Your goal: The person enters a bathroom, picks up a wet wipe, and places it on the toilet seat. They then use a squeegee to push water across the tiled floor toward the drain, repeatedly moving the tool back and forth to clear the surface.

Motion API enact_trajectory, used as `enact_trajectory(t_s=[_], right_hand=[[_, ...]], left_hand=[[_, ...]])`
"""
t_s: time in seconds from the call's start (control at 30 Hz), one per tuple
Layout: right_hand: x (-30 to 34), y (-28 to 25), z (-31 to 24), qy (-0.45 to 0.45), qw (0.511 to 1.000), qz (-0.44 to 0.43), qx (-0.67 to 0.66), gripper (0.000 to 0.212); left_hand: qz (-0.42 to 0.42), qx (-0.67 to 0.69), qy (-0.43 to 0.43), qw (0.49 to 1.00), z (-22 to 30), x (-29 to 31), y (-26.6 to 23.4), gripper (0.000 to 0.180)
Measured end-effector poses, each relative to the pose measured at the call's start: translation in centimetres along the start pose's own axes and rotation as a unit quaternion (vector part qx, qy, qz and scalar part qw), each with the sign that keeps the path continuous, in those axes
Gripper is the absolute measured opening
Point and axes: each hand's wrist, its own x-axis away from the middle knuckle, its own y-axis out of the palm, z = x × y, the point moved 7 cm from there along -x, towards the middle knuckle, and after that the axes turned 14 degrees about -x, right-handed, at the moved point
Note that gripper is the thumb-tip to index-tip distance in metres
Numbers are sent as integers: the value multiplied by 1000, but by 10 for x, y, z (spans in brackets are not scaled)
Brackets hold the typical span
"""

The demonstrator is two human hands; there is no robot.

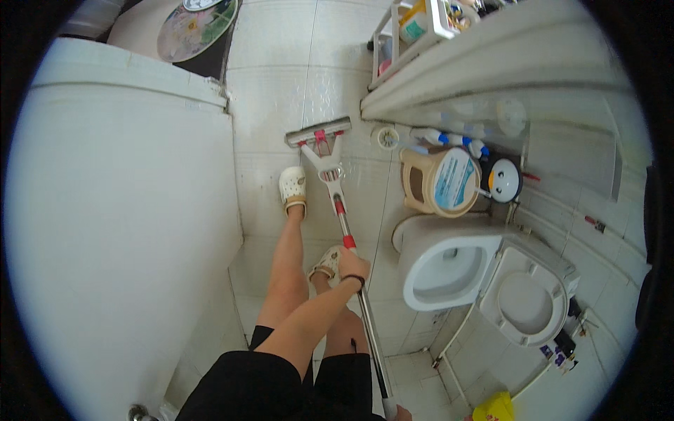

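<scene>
A sponge mop [349, 228] with a silver pole, red collars and a white-and-pink head slants across the tiled floor. Its wide grey sponge [318, 132] rests on wet-looking tiles ahead of my feet. My left hand [353, 265], with a dark band at the wrist, is closed around the middle of the pole. At the lower edge my right hand [402, 414] shows only in part, beside the pole's upper end; its fingers are mostly cut off by the frame. I stand in cream clogs [293, 184], the left one further forward than the right.
A white toilet [453, 274] with raised lid stands on the right. Beyond it are a beige stool [421, 181], a penguin-faced bin [504, 181], spray bottles [449, 137] and a floor drain [386, 138]. A wheeled shelf [414, 49] is far right; a white door [133, 210] borders the left.
</scene>
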Motion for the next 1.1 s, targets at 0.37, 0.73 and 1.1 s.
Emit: enact_trajectory(t_s=[0.37, 0.73, 1.1], right_hand=[[57, -32, 216, 142, 986, 22, 81, 44], [-103, 130, -191, -289, 957, -3, 5, 36], [-100, 188, -233, -222, 972, -66, -34, 34]], left_hand=[[-197, 112, -113, 968, -130, 113, 156, 48], [191, 76, 123, 971, 41, -167, -198, 44], [155, 35, 76, 984, 16, -208, -239, 43]])
